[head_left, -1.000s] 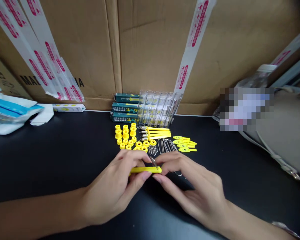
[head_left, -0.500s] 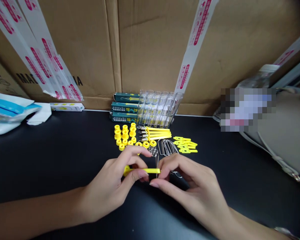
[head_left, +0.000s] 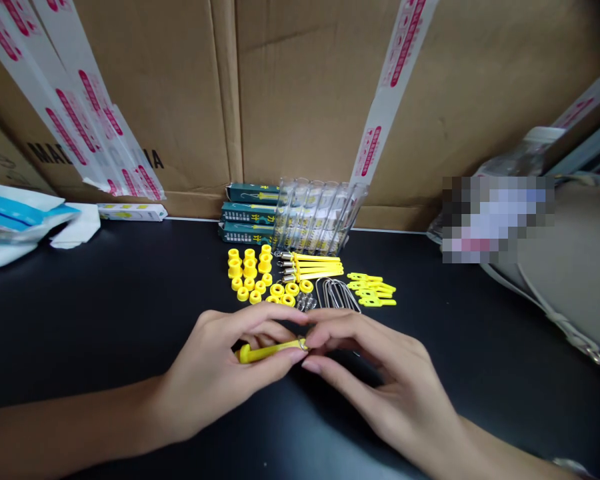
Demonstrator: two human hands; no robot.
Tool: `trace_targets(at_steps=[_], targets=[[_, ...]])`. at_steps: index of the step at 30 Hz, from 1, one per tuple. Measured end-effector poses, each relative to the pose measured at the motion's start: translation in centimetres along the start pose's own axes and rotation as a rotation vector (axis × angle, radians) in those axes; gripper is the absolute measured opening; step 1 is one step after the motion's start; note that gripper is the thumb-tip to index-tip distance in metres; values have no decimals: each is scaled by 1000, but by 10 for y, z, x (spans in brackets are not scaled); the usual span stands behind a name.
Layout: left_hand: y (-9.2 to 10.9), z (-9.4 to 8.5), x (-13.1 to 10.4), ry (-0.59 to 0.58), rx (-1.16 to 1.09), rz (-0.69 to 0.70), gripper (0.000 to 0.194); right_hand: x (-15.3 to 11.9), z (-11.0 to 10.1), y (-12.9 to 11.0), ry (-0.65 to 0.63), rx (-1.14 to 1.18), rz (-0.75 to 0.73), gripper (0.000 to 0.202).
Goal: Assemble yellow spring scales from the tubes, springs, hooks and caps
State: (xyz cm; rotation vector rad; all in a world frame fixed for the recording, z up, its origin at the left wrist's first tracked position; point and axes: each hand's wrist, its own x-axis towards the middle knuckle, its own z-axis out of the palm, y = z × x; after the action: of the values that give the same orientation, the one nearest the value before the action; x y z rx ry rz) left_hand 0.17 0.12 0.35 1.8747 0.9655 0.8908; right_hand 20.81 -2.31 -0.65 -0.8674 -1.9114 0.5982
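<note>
Between thumb and fingers, my left hand (head_left: 235, 353) grips a yellow plastic rod (head_left: 270, 351) with a wider, rounded end toward the palm. At its right tip is a bent metal wire loop (head_left: 303, 343), mostly covered by fingers. My right hand (head_left: 380, 367) is closed at that tip, its fingers on the wire. Beyond the hands lie small springs (head_left: 307, 303), metal wire hoops (head_left: 339, 295), yellow rings (head_left: 277, 290) and short yellow caps (head_left: 243, 294). Further back are yellow collars (head_left: 250, 269) and yellow rods with metal ends (head_left: 315, 267).
Flat yellow tabs (head_left: 377, 302) lie right of the hoops. Clear tubes (head_left: 320, 213) lean on green boxes (head_left: 247, 213) before a cardboard box (head_left: 300, 100). A bag (head_left: 570, 260) and a bottle (head_left: 515, 160) stand at right; a blue-white packet (head_left: 20, 217) lies left.
The wire loop, upright across the rod's tip before, now sits at the tip, mostly hidden by fingers. The rod has tilted and shifted left; my left index finger has come down beside my right hand.
</note>
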Motion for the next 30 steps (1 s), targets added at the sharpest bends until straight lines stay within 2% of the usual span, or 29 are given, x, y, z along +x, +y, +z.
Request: trace_targets(at_steps=[3,8,12,15,18,20,24,26,30], targets=[[1,0,1,18,-9,-2,28,1,-1,-2,-7,-16,5,11],[3,1,1,29,-41,20,27,0,-4,-3,33,-254,-204,13],[-2,1,3,17,-159,-39,28,0,-6,-5,59,-346,-248,7],[-4,1,3,29,-201,-38,36,2,-8,-8,9,-331,-294,19],[-3,-2,2,6,-120,68,38,4,-7,-8,-7,-245,-313,13],[-2,-4,0,-21,-44,123,36,5,-6,-7,-8,-196,-314,17],[1,-7,-1,-55,23,145,30,4,1,-8,-32,-103,-261,16],[1,-7,1,-41,28,135,23,4,5,-10,-1,-42,-195,16],[-1,-6,2,-8,-11,167,14,5,11,-11,92,217,106,16]])
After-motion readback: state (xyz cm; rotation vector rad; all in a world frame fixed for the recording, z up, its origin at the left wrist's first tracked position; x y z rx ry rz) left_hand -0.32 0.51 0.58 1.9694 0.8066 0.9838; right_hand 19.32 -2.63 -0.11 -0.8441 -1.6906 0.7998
